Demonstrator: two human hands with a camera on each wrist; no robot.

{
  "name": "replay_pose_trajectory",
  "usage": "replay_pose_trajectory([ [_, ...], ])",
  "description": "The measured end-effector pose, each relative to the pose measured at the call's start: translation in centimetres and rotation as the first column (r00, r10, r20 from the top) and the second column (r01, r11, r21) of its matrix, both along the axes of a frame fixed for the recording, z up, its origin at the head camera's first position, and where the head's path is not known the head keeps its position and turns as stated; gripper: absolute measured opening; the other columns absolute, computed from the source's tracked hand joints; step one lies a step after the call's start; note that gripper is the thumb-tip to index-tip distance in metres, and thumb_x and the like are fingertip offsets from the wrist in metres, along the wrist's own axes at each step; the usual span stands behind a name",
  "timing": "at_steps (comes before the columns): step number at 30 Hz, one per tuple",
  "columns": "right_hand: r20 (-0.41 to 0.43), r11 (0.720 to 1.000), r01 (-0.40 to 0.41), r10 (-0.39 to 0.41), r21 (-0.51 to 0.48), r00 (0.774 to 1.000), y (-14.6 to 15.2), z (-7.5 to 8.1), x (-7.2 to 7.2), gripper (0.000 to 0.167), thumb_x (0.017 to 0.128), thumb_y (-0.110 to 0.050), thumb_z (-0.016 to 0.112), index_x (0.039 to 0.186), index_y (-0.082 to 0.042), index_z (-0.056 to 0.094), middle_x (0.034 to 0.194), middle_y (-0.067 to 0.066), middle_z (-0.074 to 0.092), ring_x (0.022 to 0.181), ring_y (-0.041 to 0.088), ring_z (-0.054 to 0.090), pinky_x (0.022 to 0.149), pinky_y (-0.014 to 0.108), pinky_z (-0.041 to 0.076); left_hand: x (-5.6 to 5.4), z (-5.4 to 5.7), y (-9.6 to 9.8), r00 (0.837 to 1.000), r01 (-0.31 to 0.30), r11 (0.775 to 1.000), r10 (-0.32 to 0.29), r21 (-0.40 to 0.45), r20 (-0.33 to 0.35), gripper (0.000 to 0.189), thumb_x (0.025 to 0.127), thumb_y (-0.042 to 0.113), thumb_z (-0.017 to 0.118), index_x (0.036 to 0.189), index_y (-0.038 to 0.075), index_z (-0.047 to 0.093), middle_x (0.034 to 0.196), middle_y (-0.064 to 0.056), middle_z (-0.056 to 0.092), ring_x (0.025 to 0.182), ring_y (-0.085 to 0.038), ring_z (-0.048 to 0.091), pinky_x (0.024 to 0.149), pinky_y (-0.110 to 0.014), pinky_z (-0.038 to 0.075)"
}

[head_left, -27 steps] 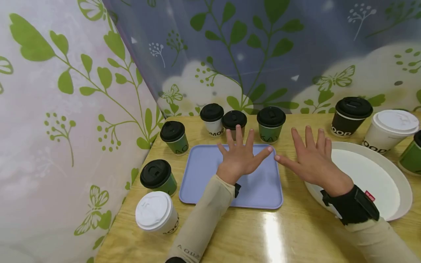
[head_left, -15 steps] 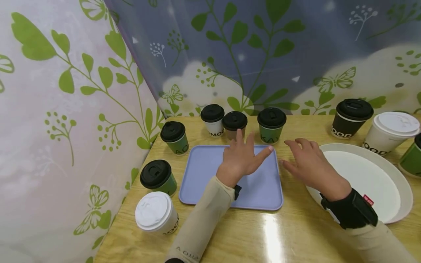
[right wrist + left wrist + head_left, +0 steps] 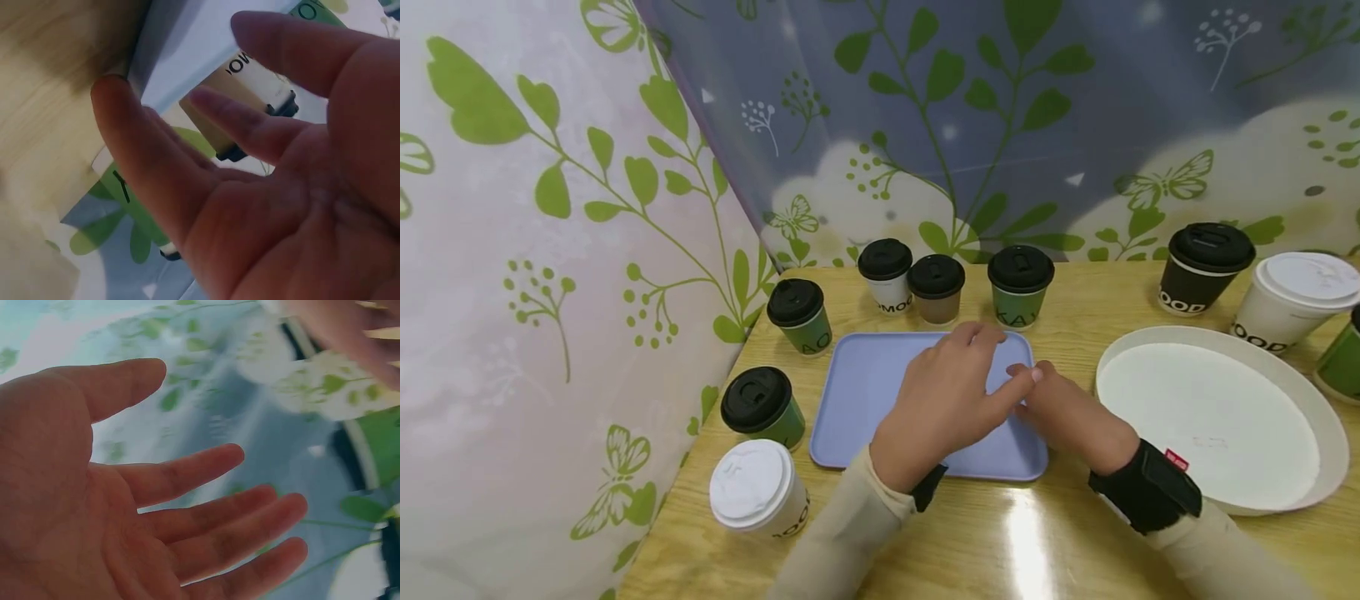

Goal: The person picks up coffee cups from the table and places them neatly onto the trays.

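My left hand (image 3: pixel 936 404) hovers over the lavender tray (image 3: pixel 853 408), fingers relaxed and nothing in its grasp. In the left wrist view its fingers and thumb are spread apart. My right hand (image 3: pixel 1071 417) is beside it, near the tray's right edge, with loosely bent fingers; the right wrist view shows the palm bare. In the head view the two hands overlap, so whether they touch I cannot tell. Behind the tray stand a white cup (image 3: pixel 889 293), a brown cup (image 3: pixel 938 308) and a green cup (image 3: pixel 1017 307), all with black lids.
Two green cups (image 3: pixel 808 335) (image 3: pixel 786 427) and a white-lidded cup (image 3: pixel 786 508) line the tray's left side. A round white tray (image 3: pixel 1210 392) lies at right. Beyond it are a black cup (image 3: pixel 1187 287), a white cup (image 3: pixel 1273 308) and another green cup (image 3: pixel 1341 362). Patterned walls border the table.
Both hands started with fingers spread wide. The right hand has moved left toward the left hand, its fingers bending. The left hand's fingers have drawn together. The cups and trays stay put.
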State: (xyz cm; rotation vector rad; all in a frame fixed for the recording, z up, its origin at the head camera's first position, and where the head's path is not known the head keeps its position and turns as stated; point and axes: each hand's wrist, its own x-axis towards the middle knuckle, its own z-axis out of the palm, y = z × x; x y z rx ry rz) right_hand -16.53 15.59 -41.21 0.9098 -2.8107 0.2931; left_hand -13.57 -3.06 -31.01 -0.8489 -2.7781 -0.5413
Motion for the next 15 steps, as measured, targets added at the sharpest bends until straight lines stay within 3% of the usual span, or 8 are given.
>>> replay_pose_trajectory([
  [1, -0.078, 0.999, -0.027, 0.030, 0.044, 0.997, -0.1, -0.3, -0.1, 0.018, 0.090, 0.006, 0.069, 0.103, 0.013, 0.061, 0.095, 0.021, 0.060, 0.077, 0.037, 0.058, 0.063, 0.043, 0.055, 0.6, 0.5, -0.3, 0.999, 0.021, 0.999, -0.021, 0.027, -0.031, 0.053, 0.103, 0.053, 0.057, 0.134, 0.010, 0.066, 0.132, -0.007, 0.065, 0.104, -0.022, 0.070, 0.079, -0.037, 0.058],
  [3, -0.107, 0.999, -0.012, 0.016, 0.033, 0.994, -0.2, -0.5, -0.1, 0.015, 0.089, 0.008, 0.067, 0.100, 0.011, 0.059, 0.088, 0.020, 0.054, 0.068, 0.032, 0.053, 0.053, 0.040, 0.050, 2.0, 1.6, -1.1, 0.994, 0.067, 0.994, -0.060, 0.081, -0.095, 0.050, 0.102, 0.049, 0.061, 0.132, 0.010, 0.067, 0.130, -0.006, 0.066, 0.103, -0.021, 0.070, 0.079, -0.036, 0.058],
  [6, 0.014, 0.997, 0.064, -0.063, -0.041, 0.998, -0.4, -0.4, -0.1, 0.013, 0.091, 0.008, 0.062, 0.103, 0.011, 0.056, 0.085, 0.023, 0.049, 0.062, 0.031, 0.053, 0.052, 0.042, 0.049, 4.1, 3.1, -2.5, 0.979, 0.125, 0.978, -0.095, 0.164, -0.179, 0.046, 0.098, 0.045, 0.070, 0.129, 0.010, 0.068, 0.128, -0.006, 0.068, 0.106, -0.019, 0.070, 0.083, -0.036, 0.057],
  [8, 0.137, 0.982, 0.165, -0.152, -0.094, 0.979, -0.6, -0.4, -0.1, 0.014, 0.094, 0.007, 0.059, 0.106, 0.010, 0.054, 0.082, 0.024, 0.047, 0.061, 0.031, 0.054, 0.053, 0.044, 0.050, 5.2, 4.1, -3.8, 0.970, 0.145, 0.970, -0.100, 0.197, -0.220, 0.047, 0.095, 0.043, 0.074, 0.128, 0.010, 0.068, 0.128, -0.006, 0.068, 0.110, -0.018, 0.069, 0.087, -0.036, 0.057],
  [12, 0.160, 0.976, 0.214, -0.205, -0.045, 0.966, -0.7, -0.4, -0.2, 0.005, 0.094, 0.008, 0.056, 0.099, 0.009, 0.053, 0.078, 0.023, 0.048, 0.063, 0.034, 0.056, 0.055, 0.046, 0.051, 6.9, 5.6, -7.1, 0.967, 0.106, 0.977, -0.057, 0.188, -0.248, 0.054, 0.094, 0.047, 0.074, 0.133, 0.011, 0.066, 0.135, -0.007, 0.064, 0.120, -0.020, 0.065, 0.093, -0.040, 0.056],
  [15, 0.149, 0.977, 0.210, -0.203, -0.035, 0.968, -0.6, -0.6, -0.2, 0.004, 0.094, 0.009, 0.056, 0.096, 0.008, 0.053, 0.077, 0.022, 0.049, 0.065, 0.034, 0.056, 0.057, 0.046, 0.051, 7.8, 6.2, -10.1, 0.974, 0.047, 0.988, -0.013, 0.145, -0.226, 0.059, 0.096, 0.052, 0.071, 0.139, 0.013, 0.062, 0.143, -0.007, 0.060, 0.126, -0.022, 0.062, 0.095, -0.045, 0.054],
])
